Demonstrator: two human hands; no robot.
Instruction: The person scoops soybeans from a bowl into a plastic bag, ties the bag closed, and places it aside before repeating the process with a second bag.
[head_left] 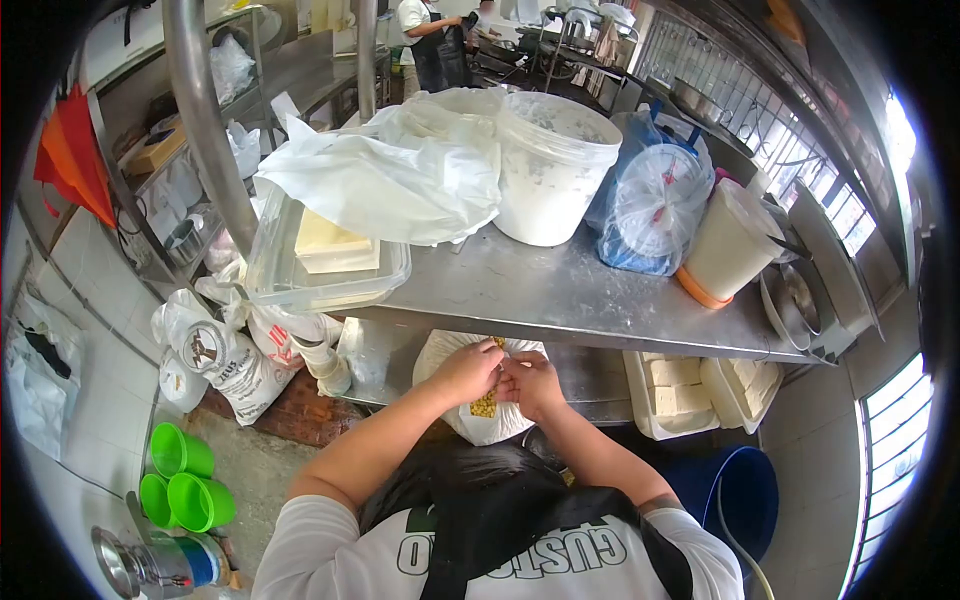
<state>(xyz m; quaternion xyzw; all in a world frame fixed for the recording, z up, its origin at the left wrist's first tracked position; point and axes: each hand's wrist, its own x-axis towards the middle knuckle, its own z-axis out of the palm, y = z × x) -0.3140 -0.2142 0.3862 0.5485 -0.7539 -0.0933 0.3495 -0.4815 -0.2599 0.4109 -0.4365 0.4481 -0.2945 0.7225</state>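
Observation:
My left hand (465,370) and my right hand (530,385) meet at the mouth of a white sack (490,425) on the lower shelf under the steel table (560,290). Yellow beans (485,405) show in the sack's opening, just below my fingers. Both hands pinch the sack's upper edge, fingers closed on the fabric. My black apron and white shirt fill the bottom of the view.
On the table stand a clear tub (320,270) of pale blocks, a crumpled plastic sheet (390,175), a white bucket (550,170), a bagged scale (650,205) and a cream jug (730,245). Trays of white blocks (690,385) sit right, sacks (230,360) and green cups (185,480) left. People work far behind.

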